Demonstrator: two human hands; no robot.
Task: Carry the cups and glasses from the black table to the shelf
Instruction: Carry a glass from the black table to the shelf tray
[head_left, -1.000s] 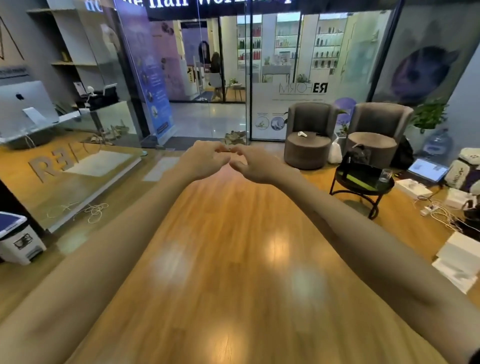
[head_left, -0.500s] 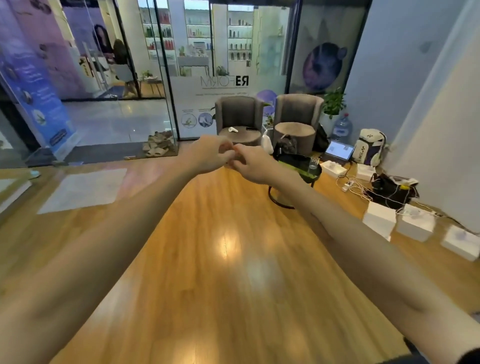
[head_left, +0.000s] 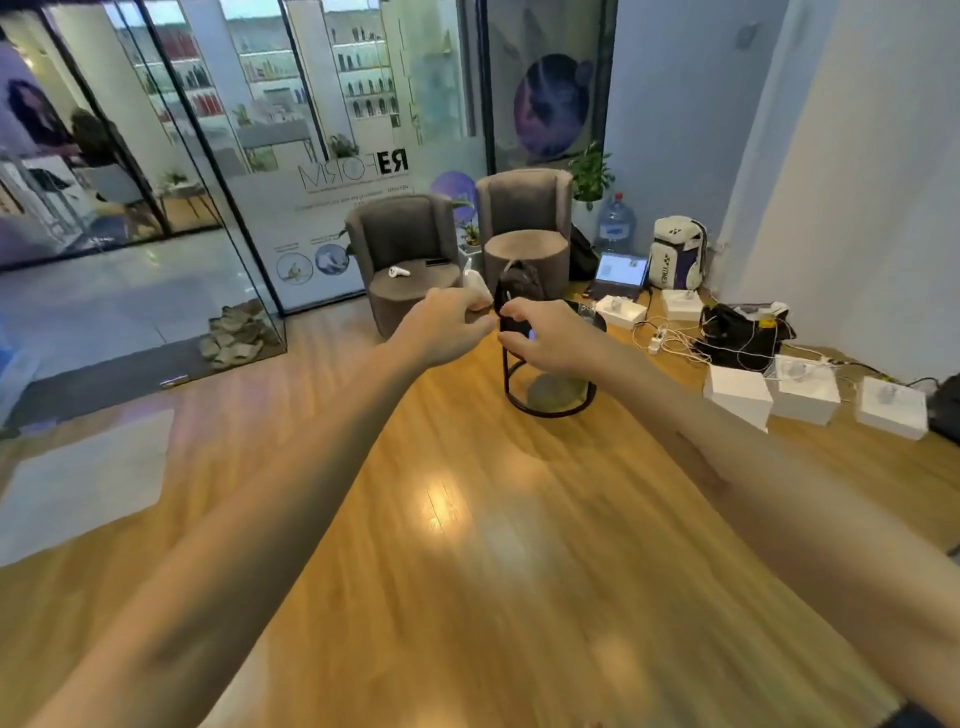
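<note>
The round black table (head_left: 550, 410) stands on the wooden floor ahead, its top mostly hidden behind my hands. On it sit a black bag (head_left: 519, 280) and, at the right edge, what looks like a clear glass (head_left: 587, 312). Both my arms stretch forward at chest height, well short of the table. My left hand (head_left: 452, 325) has its fingers curled in and holds nothing. A small gap separates it from my right hand (head_left: 545, 338), whose thumb and fingers curve loosely apart, also empty.
Two grey armchairs (head_left: 405, 244) stand behind the table against a glass wall. At the right wall lie white boxes (head_left: 802, 389), cables with a power strip (head_left: 657, 343), a laptop (head_left: 621, 273), a white backpack (head_left: 675, 254) and a water bottle (head_left: 615, 223).
The view has swung right and moved closer to the black table. My hands, touching at the fingertips before, have drawn slightly apart.
</note>
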